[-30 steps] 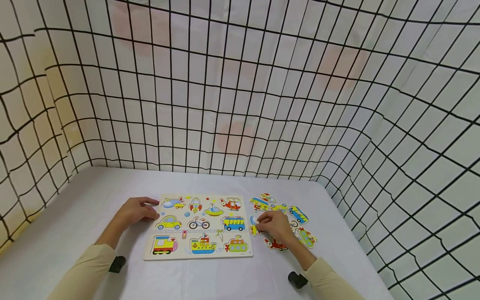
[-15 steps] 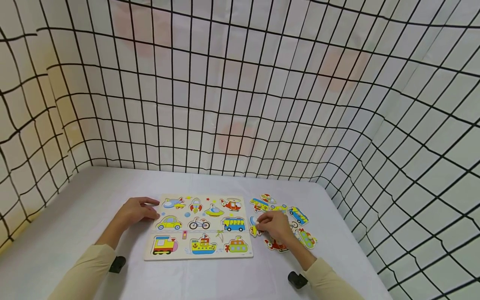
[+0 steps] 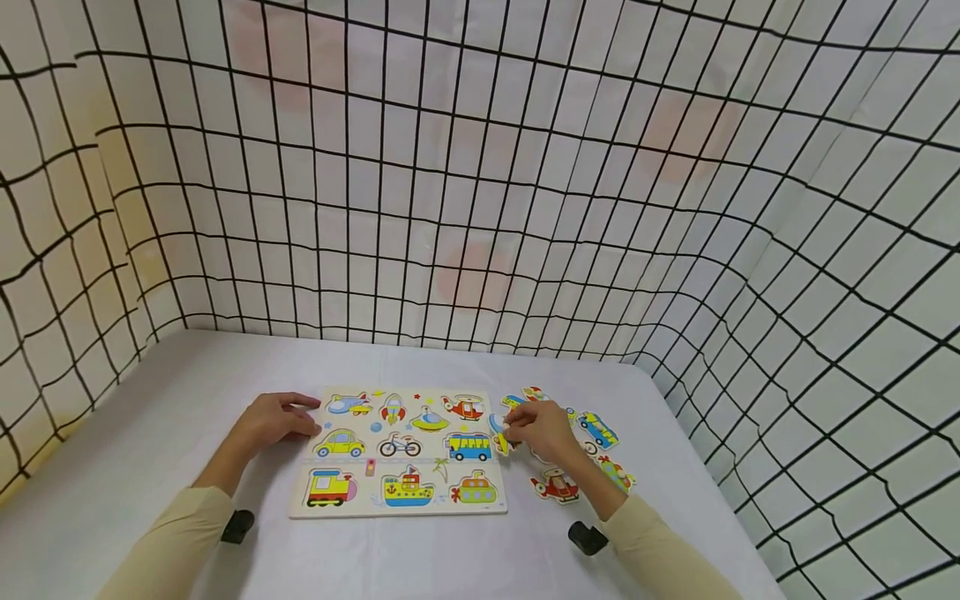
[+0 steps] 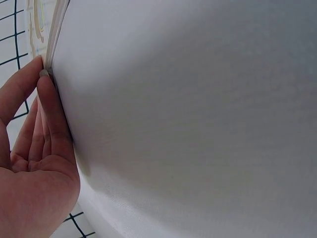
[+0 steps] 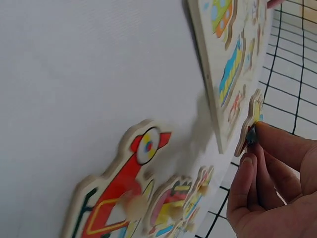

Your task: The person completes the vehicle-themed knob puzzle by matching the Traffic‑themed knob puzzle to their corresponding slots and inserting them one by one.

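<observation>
The puzzle board, printed with colourful vehicles, lies flat on the white table. At its left edge rests my left hand, thumb and forefinger extended against the side; in the left wrist view the fingertips meet the board's edge. Between thumb and fingers my right hand pinches a blue-and-yellow puzzle piece by its small knob. In the right wrist view that piece is tilted on edge beside the board's corner. Part of the piece is hidden by the fingers.
Several loose pieces lie right of the board, partly under my right hand: a red helicopter, a blue bus and a green piece among them. Wooden knobs stand up from them. Black netting encloses the table's far side and flanks.
My right hand has moved slightly up and left with the blue-and-yellow puzzle piece, lifting it from its spot and uncovering more of the red helicopter. The left hand stays put.
</observation>
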Demonstrator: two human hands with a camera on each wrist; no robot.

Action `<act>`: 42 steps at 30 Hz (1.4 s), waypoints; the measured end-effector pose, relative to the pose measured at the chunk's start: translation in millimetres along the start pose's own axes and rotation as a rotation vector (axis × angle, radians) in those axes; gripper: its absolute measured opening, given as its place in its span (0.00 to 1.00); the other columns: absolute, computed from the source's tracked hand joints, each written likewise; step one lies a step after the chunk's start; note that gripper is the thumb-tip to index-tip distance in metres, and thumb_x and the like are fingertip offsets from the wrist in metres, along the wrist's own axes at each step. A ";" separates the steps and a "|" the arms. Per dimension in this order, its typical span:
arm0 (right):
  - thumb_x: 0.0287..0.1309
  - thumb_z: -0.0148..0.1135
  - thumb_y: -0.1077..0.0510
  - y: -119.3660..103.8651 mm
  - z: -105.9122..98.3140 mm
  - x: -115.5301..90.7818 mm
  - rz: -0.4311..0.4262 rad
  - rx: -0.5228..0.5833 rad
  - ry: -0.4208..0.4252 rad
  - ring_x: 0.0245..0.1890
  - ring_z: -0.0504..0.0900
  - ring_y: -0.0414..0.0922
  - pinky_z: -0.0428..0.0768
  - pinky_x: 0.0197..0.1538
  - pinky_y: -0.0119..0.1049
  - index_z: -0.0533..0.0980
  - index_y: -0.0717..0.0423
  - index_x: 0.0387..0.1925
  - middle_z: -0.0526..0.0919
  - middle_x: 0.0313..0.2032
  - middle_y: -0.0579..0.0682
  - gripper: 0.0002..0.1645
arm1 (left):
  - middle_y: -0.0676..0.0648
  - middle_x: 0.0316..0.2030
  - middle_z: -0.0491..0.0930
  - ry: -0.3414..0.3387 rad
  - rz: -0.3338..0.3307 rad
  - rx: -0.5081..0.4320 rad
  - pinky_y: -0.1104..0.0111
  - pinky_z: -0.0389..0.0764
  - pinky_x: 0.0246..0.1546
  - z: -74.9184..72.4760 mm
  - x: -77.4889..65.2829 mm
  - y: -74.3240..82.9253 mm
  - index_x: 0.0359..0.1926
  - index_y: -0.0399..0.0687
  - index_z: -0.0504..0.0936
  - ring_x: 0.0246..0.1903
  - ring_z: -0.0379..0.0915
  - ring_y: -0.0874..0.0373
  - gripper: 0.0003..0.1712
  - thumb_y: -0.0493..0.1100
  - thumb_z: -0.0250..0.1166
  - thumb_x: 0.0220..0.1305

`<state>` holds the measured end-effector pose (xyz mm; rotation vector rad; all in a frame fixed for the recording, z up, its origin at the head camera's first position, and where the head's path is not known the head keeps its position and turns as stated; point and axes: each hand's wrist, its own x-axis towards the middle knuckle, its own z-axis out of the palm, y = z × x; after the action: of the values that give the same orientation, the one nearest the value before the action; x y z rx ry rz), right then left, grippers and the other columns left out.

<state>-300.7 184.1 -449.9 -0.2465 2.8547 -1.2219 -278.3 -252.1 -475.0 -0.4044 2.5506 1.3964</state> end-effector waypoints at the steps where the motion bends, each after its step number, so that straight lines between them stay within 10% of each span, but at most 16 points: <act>1: 0.52 0.75 0.62 -2.2 1.2 1.5 -0.004 0.006 -0.002 0.26 0.86 0.45 0.78 0.33 0.34 0.86 0.56 0.34 0.87 0.26 0.46 0.06 | 0.41 0.39 0.85 0.000 0.005 0.003 0.69 0.77 0.33 0.5 0.7 -0.3 0.64 0.38 0.77 0.33 0.77 0.52 0.37 0.43 0.77 0.53; 42: 0.50 0.77 0.62 -93.8 130.2 46.5 -0.138 0.038 -0.107 0.26 0.76 0.36 0.74 0.36 0.30 0.89 0.53 0.31 0.86 0.24 0.43 0.05 | 0.43 0.37 0.85 0.008 0.013 0.017 0.69 0.76 0.34 1.5 -2.3 1.8 0.65 0.37 0.77 0.33 0.77 0.52 0.36 0.43 0.75 0.55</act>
<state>-322.7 19.8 -470.6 -0.4996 2.7600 -1.2432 -276.7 -249.6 -473.7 -0.3925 2.5746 1.3792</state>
